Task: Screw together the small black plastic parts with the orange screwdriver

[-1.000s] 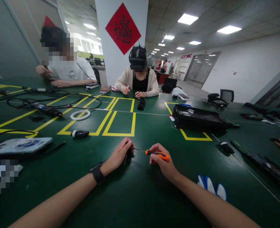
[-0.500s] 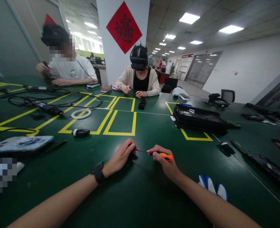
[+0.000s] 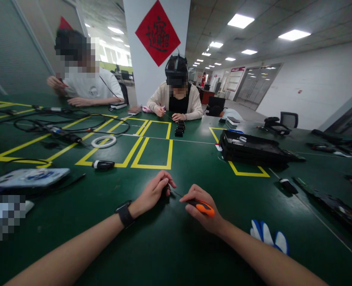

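Note:
My right hand (image 3: 204, 206) is closed around the orange and black handle of a screwdriver (image 3: 205, 208). The screwdriver's thin metal shaft points left toward my left hand (image 3: 156, 190). That hand rests just above the green table (image 3: 176, 246), its fingers curled over something dark and small that they mostly hide. The shaft's tip ends at those fingers; whether it touches the dark piece I cannot tell. A white and blue glove (image 3: 267, 235) lies by my right forearm.
Ahead lies a roll of white tape (image 3: 103, 142) near a black and white cylinder (image 3: 103, 165). A black tray (image 3: 250, 147) stands to the right, a circuit board (image 3: 331, 204) nearer. Cables (image 3: 65, 119) spread over the left. Across the table, a person (image 3: 176, 99) works beside small black blocks (image 3: 179, 129).
My right hand has turned the screwdriver, so its handle now slopes lower to the right and shows more orange. My left fingers have shifted slightly. The view has moved a little.

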Motion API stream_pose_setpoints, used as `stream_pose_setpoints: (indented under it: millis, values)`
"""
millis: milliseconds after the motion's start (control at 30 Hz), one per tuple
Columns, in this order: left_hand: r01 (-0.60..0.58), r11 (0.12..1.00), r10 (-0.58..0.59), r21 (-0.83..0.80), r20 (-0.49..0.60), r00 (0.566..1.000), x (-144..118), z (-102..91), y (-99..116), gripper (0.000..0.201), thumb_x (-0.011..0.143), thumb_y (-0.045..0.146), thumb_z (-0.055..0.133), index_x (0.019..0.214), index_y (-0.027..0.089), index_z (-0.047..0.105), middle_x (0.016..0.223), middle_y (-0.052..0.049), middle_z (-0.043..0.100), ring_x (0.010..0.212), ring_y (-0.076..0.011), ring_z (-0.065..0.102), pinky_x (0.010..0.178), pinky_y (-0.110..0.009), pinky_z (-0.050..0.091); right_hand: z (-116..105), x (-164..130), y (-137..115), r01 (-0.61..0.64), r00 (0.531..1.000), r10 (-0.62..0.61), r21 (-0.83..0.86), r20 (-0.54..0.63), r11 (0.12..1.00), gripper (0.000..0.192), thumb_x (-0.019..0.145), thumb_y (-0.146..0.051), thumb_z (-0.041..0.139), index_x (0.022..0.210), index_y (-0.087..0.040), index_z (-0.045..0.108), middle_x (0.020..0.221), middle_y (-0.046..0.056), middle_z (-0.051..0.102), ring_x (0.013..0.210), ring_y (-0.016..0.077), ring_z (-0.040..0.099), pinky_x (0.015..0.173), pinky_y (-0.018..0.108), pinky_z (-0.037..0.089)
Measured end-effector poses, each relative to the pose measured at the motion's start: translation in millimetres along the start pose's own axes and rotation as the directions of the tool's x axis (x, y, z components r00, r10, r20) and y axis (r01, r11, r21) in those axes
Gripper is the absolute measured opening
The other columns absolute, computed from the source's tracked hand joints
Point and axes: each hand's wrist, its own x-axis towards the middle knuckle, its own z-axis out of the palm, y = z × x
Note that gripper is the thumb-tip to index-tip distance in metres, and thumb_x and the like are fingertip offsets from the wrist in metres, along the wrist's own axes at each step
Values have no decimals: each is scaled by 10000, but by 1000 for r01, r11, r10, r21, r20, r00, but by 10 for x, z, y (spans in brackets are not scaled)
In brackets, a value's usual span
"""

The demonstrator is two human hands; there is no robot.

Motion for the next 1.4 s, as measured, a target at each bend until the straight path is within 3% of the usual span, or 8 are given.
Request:
stream_pose_setpoints:
  millis: [100,200,400,533,767,967,1233,1400]
  values:
    - [-4,999,3,37,25,1000,-4,8,4,201,876,333,328,886,169,445,813,-27,596,551,-85,495,539,-227,381,31,-23,1,-62,995,62,5,-74,998,176,801,-210,499,966,-184,555,761,11,544,629,114,488,593,248,401]
    - [-7,998,4,68,34,999,-5,22,0,204,876,338,327,851,171,440,760,-11,574,538,-86,487,531,-226,372,50,-38,9,-54,989,59,35,-137,998,96,771,-172,511,862,-185,538,710,-4,536,575,102,479,545,233,390]
    - [9,999,-10,33,36,999,7,31,8,215,877,357,323,804,176,413,715,11,520,556,-91,496,555,-234,391,35,-28,16,70,997,-71,-23,-34,997,105,720,-148,536,758,-191,623,706,13,482,625,124,463,578,262,391]
    - [7,999,-8,40,37,999,-2,33,13,204,873,355,333,824,176,416,726,11,517,559,-89,492,547,-232,388,31,-21,13,75,995,-77,-41,-59,996,141,769,-191,528,820,-201,659,707,20,490,652,132,476,607,276,398]
    - [30,999,-28,-29,54,998,9,31,4,196,871,356,342,849,175,414,731,13,510,570,-89,498,556,-236,402,57,-20,11,-77,980,79,15,-180,997,139,779,-192,539,909,-188,588,683,-2,553,572,108,495,544,242,394]
    - [38,997,-35,-64,46,998,22,20,-5,186,869,351,346,860,177,410,716,15,505,563,-93,503,562,-243,409,52,-14,9,55,997,-56,-24,-54,998,130,746,-178,559,814,-208,667,750,27,505,673,133,491,611,272,412]
    - [57,996,-55,-68,38,998,25,22,9,192,860,355,352,863,175,419,721,9,521,560,-94,504,559,-245,412,41,-7,30,-109,988,110,18,-106,994,195,792,-205,525,985,-197,544,694,-10,521,577,100,472,536,228,387]
    - [57,994,-53,-91,44,998,34,13,-23,186,864,352,345,869,180,415,718,16,514,557,-95,507,560,-250,414,39,-11,33,-24,999,24,9,-43,1000,90,744,-170,556,832,-188,566,766,18,526,652,119,488,595,253,407]
